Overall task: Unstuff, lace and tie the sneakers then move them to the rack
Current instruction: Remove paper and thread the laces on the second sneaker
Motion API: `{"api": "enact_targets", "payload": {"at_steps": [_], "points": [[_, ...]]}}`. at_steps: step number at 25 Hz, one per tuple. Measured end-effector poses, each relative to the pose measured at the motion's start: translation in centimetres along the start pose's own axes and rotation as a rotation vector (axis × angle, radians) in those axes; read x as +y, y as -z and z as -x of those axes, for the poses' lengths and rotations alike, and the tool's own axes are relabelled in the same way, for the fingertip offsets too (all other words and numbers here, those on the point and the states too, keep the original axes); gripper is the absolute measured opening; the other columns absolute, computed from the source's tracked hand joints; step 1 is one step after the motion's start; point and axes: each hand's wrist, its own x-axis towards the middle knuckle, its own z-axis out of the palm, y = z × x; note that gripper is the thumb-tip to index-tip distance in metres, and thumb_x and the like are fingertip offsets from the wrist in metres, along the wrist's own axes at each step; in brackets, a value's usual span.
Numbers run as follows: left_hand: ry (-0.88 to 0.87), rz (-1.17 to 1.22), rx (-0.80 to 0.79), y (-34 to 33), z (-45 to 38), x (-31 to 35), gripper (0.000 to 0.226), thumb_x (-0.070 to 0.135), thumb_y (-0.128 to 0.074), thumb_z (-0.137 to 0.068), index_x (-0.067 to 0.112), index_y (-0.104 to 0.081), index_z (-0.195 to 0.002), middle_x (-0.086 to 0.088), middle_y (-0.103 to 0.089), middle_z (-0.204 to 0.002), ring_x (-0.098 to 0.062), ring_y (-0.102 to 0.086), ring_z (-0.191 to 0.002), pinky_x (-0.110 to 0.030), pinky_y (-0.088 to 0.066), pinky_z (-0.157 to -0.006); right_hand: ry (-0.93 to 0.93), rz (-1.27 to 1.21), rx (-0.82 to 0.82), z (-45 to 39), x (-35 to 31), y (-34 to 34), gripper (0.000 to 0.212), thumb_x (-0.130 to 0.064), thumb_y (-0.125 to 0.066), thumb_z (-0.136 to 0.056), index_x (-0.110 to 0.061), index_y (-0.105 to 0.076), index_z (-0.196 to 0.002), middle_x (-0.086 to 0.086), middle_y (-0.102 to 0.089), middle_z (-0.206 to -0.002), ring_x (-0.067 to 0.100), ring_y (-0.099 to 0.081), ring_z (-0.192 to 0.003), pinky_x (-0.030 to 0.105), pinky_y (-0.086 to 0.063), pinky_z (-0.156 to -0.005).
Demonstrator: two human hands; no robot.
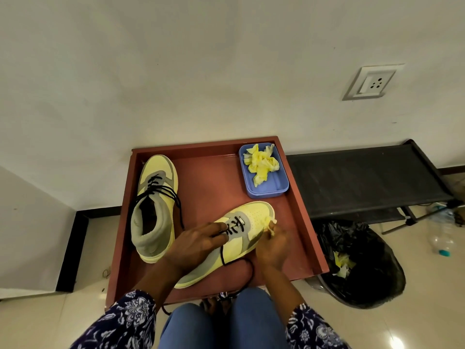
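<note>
Left hand (198, 241) fingers (216, 229) rest spread on near sneaker (236, 238), worktop (297, 197) front edge; right hand (273, 248) fingers pinch yellow paper (270, 224).

Two yellow and grey sneakers sit on a red tray (299, 202). The far sneaker (156, 207) stands by the left edge, toe to the back edge, black lace loose. The near sneaker (226, 243) lies slanted near the front edge, its lace (241, 263) trailing over it. Yellow paper (270, 224) sticks out beside its toe.
</note>
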Motion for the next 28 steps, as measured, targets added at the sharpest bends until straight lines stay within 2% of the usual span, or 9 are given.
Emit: {"api": "enact_targets", "payload": {"at_steps": [5,8,13,17,21,23,24,26,28], "points": [[0.166,0.11,0.081,-0.7,0.2,1.8,0.031,0.011,-0.04,-0.077,0.017,-0.063,-0.096,-0.007,-0.071,-0.1,-0.02,-0.071,-0.083,-0.024,-0.057,-0.06,-0.023,-0.096,-0.014,6.2,0.8,-2.1,0.025,0.001,-0.051,-0.088,0.002,-0.058,-0.112,0.018,-0.052,-0.113,0.031,-0.054,-0.102,0.027,-0.041,-0.085],[0.195,0.127,0.114,-0.5,0.3,2.0,0.032,0.01,-0.039,-0.076,0.019,-0.059,-0.1,-0.007,-0.071,-0.102,-0.019,-0.07,-0.085,-0.023,-0.055,-0.066,-0.039,-0.113,-0.018,5.1,0.7,-1.4,0.024,0.002,-0.052,-0.087,0.0,-0.061,-0.109,0.016,-0.055,-0.112,0.03,-0.056,-0.102,0.027,-0.041,-0.087],[0.204,0.11,0.115,-0.6,0.5,1.9,0.037,0.008,-0.039,-0.075,0.012,-0.071,-0.094,-0.007,-0.071,-0.101,-0.019,-0.071,-0.083,-0.022,-0.055,-0.065,0.021,-0.072,0.021,-0.4,-0.6,0.6,0.022,-0.002,-0.053,-0.087,-0.003,-0.065,-0.106,0.017,-0.062,-0.111,0.033,-0.058,-0.104,0.033,-0.045,-0.087],[0.213,0.119,0.11,-0.7,0.7,1.9,0.039,0.007,-0.038,-0.076,0.011,-0.071,-0.096,-0.007,-0.071,-0.103,-0.019,-0.07,-0.086,-0.023,-0.056,-0.066,0.06,0.046,-0.007,-3.0,-1.7,1.3,0.028,-0.007,-0.051,-0.09,-0.006,-0.064,-0.114,0.017,-0.065,-0.112,0.035,-0.059,-0.104,0.033,-0.046,-0.084],[0.237,0.128,0.096,-0.7,0.7,2.1,0.04,0.008,-0.037,-0.077,0.01,-0.072,-0.096,-0.007,-0.071,-0.104,-0.019,-0.07,-0.088,-0.024,-0.056,-0.068,0.024,0.001,0.01,-0.3,-1.1,-0.3,0.032,-0.005,-0.049,-0.091,-0.003,-0.059,-0.121,0.021,-0.06,-0.113,0.036,-0.057,-0.104,0.034,-0.044,-0.085],[0.237,0.13,0.093,-0.7,0.7,2.1,0.04,0.008,-0.037,-0.077,0.01,-0.072,-0.096,-0.007,-0.071,-0.103,-0.019,-0.07,-0.088,-0.025,-0.056,-0.07,-0.025,-0.064,0.006,2.5,-0.7,-0.9,0.032,-0.005,-0.047,-0.092,0.001,-0.056,-0.122,0.022,-0.055,-0.116,0.036,-0.054,-0.106,0.024,-0.039,-0.083],[0.237,0.131,0.093,-0.7,0.6,2.1,0.04,0.008,-0.037,-0.077,0.01,-0.072,-0.096,-0.008,-0.071,-0.103,-0.019,-0.07,-0.088,-0.025,-0.056,-0.07,-0.035,-0.069,-0.035,3.9,-0.5,-1.1,0.032,-0.006,-0.046,-0.093,0.0,-0.053,-0.124,0.021,-0.051,-0.119,0.036,-0.051,-0.108,0.021,-0.035,-0.082],[0.231,0.124,0.095,-0.6,0.5,2.1,0.041,0.007,-0.036,-0.076,0.009,-0.072,-0.095,-0.008,-0.071,-0.102,-0.02,-0.07,-0.088,-0.025,-0.056,-0.069,-0.008,-0.022,-0.122,6.4,0.1,-1.6,0.036,-0.008,-0.045,-0.093,-0.006,-0.048,-0.128,0.019,-0.046,-0.125,0.036,-0.045,-0.115,0.026,-0.035,-0.087],[0.229,0.121,0.095,-0.5,0.5,2.2,0.041,0.007,-0.036,-0.076,0.009,-0.072,-0.094,-0.009,-0.072,-0.101,-0.02,-0.07,-0.088,-0.025,-0.056,-0.068,-0.022,-0.067,-0.102,7.0,0.8,-2.0,0.032,-0.009,-0.047,-0.093,-0.004,-0.052,-0.125,0.016,-0.052,-0.113,0.037,-0.048,-0.112,0.022,-0.037,-0.084]]}}
